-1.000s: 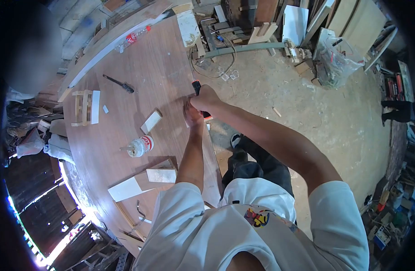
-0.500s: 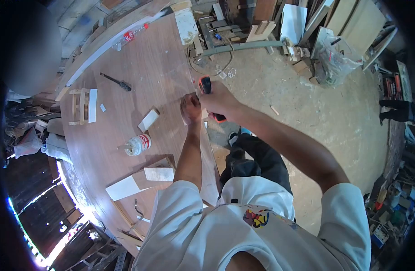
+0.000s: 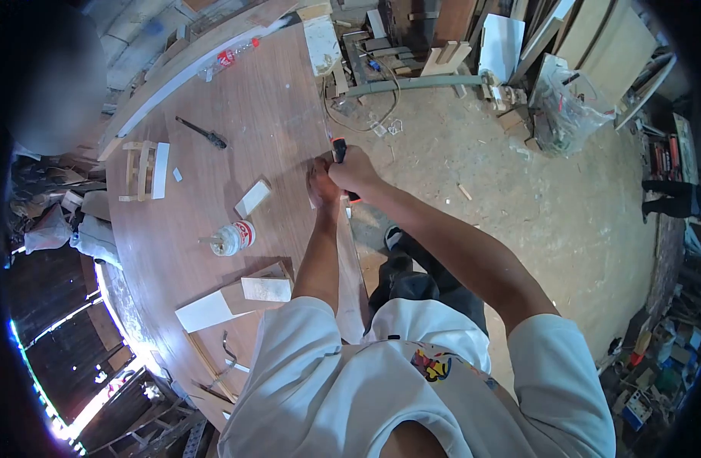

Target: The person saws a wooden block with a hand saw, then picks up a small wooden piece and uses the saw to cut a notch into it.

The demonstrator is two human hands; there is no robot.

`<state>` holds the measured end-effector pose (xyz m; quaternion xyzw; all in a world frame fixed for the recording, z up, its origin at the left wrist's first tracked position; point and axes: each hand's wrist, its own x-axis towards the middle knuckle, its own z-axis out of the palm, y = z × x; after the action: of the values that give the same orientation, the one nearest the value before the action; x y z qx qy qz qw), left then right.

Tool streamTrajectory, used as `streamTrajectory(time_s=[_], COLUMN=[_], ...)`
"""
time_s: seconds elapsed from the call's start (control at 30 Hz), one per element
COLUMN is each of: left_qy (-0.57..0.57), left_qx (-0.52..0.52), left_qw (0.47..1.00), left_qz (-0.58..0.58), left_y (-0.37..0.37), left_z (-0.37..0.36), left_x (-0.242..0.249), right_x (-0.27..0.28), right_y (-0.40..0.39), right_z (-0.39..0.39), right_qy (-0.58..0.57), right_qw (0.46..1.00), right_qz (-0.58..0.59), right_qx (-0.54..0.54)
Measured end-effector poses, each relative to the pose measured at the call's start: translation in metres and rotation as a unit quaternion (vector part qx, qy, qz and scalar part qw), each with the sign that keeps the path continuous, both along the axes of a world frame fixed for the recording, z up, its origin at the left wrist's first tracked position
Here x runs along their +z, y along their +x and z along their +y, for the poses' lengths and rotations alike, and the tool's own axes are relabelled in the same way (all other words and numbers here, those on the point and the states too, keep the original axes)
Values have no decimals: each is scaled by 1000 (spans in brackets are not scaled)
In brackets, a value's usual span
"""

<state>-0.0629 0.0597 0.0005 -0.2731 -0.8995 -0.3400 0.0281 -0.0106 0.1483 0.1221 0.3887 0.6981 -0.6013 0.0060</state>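
Note:
My right hand (image 3: 354,169) is closed around the handle of an orange-and-black tool (image 3: 338,149). Its ends show above and below my fist; its working end is hidden. Right beside it, my left hand (image 3: 322,183) is at the table's edge with fingers curled down. What lies under those fingers is mostly hidden. Nearest on the wooden table (image 3: 282,114) is a small white-faced block (image 3: 253,198). Farther left are a clear bottle with a red-and-white label (image 3: 234,238) and a dark-handled screwdriver (image 3: 205,134).
A small wooden frame (image 3: 146,172) sits at the table's left, and white-faced boards (image 3: 213,309) lie nearer my body. At the far edge lies a red-capped plastic bottle (image 3: 228,59). Wood scraps, a clear plastic bag (image 3: 570,111) and leaning boards (image 3: 610,57) stand beyond the floor.
My right hand and the orange-and-black tool have moved left, closer to my left hand. The right elbow has swung inward. My left hand stays at the table's edge.

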Motion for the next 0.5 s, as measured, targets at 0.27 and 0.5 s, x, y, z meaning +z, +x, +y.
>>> streamTrajectory(time_s=[0.27,0.5], left_qy=[-25,16], left_qx=[13,-12], left_qw=[999,1000], left_qz=[39,-25], left_y=[2,-1], left_z=[-10,-6], left_x=[-27,-6], right_x=[34,-22], right_y=[50,40], right_z=[-9,-10], right_qy=[6,-35], right_qw=[996,994], right_qz=[84,92], right_qx=[4,-51])
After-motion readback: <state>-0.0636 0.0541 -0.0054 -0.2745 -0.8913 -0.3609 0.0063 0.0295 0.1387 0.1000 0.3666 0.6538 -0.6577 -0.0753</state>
